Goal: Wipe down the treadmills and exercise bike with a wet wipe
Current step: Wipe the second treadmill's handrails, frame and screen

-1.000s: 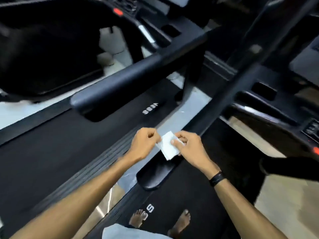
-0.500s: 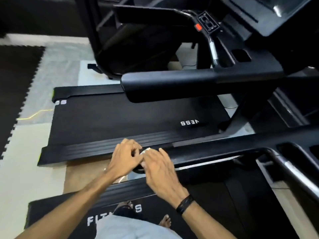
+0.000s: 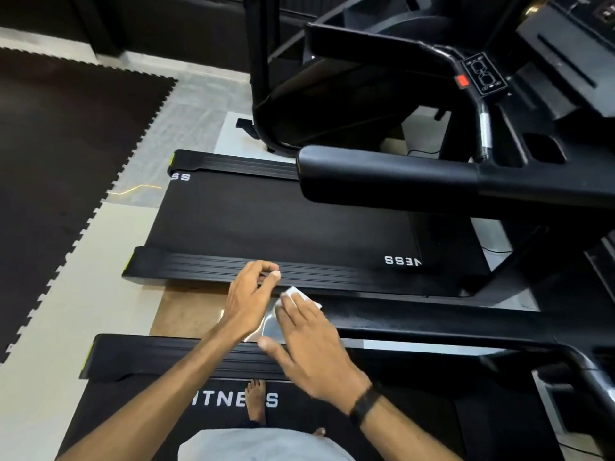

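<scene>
Head view: looking down over two bare arms and two parallel black treadmills.
Right hand [image 3: 309,347]: lying flat with straight fingers [image 3: 289,311], pressing the wet wipe [image 3: 299,295] onto the near treadmill's handrail [image 3: 416,319]; wearing a dark wristband [image 3: 364,405].
Wet wipe: showing white just beyond the right fingertips, sitting on the handrail's left end.
Left hand [image 3: 249,299]: hovering just left of the wipe, fingers curling loosely with thumb near fingertips, holding nothing visible.
Near treadmill [image 3: 149,404]: carrying white lettering on its belt, with bare feet [image 3: 256,399] standing on it.
Far treadmill [image 3: 273,224]: lying beyond the hands, its padded handrail [image 3: 382,176] and console [image 3: 484,73] rising at right.
Floor: showing pale tiles [image 3: 66,294] and a dark interlocking mat [image 3: 60,144] at left.
</scene>
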